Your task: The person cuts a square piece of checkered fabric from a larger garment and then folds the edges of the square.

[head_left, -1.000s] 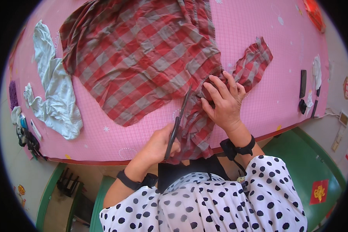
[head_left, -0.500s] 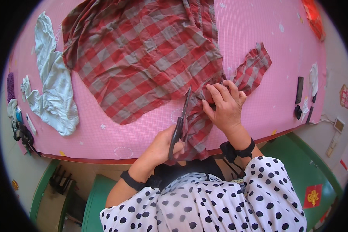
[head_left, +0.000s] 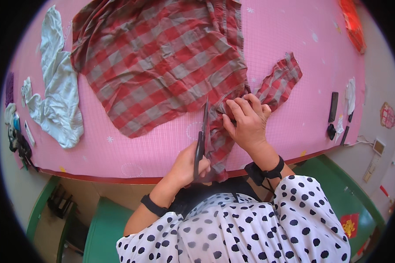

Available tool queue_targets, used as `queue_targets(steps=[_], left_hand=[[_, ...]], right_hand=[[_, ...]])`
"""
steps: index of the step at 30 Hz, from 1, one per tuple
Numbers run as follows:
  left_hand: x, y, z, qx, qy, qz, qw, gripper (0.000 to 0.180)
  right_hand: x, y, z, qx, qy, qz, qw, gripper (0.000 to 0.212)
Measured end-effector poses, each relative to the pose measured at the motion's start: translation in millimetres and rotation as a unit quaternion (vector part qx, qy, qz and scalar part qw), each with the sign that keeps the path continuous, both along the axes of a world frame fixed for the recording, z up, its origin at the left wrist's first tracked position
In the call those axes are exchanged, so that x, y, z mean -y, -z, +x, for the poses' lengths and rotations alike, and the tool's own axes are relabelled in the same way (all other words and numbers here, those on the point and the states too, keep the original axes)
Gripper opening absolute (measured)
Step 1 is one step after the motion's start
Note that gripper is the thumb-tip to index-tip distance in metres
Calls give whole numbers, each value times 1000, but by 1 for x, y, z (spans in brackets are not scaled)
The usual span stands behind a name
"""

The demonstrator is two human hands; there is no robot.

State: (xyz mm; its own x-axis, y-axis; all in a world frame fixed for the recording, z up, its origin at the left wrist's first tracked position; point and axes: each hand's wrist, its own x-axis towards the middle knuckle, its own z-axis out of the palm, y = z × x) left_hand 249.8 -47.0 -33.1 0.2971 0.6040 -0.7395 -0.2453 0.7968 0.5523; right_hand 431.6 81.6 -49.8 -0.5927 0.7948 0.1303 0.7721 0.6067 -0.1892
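A red-and-grey plaid shirt [head_left: 162,65] lies spread and wrinkled on the pink table, with a narrower strip running toward me and a sleeve-like piece reaching to the right. My left hand [head_left: 186,164] is closed around the black handles of a pair of scissors [head_left: 200,142]. Their blades point away from me, along the cloth between the broad part and the strip. With bent fingers, my right hand [head_left: 248,120] grips bunched plaid cloth just right of the scissor tips. Its fingertips are partly hidden in the folds.
On the left lies a crumpled pale blue cloth [head_left: 61,101], beside dark and purple items at the table's edge. An orange-red bag [head_left: 352,26] is at the far right. Nearer on that side are a black bar-shaped object [head_left: 333,106] and a white crumpled piece [head_left: 350,96].
The whole view has shifted slightly. The scissors stand more upright and their blades look nearer together. My right hand keeps its hold on the cloth.
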Motion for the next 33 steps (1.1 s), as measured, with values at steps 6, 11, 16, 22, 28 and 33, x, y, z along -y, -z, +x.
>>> queue_targets(steps=[6,11,16,22,28,33], left_hand=[[3,-3,9,-38,-16,-12,999,43],[2,2,11,-44,-26,2,999,45],[-5,1,15,-57,-2,2,998,47],[-13,-3,14,-58,3,1,998,51],[-12,1,11,-32,-21,-11,999,51],[-11,1,11,-21,-27,-15,999,44]], right_hand=[[9,-3,-1,-7,-10,-14,1000,37],[7,-4,3,-11,-20,-16,1000,35],[4,-2,6,-14,-24,-16,999,35],[3,3,7,-31,-29,-9,999,34],[2,5,5,-32,-31,-16,999,33],[1,7,3,-28,-29,-22,999,33]])
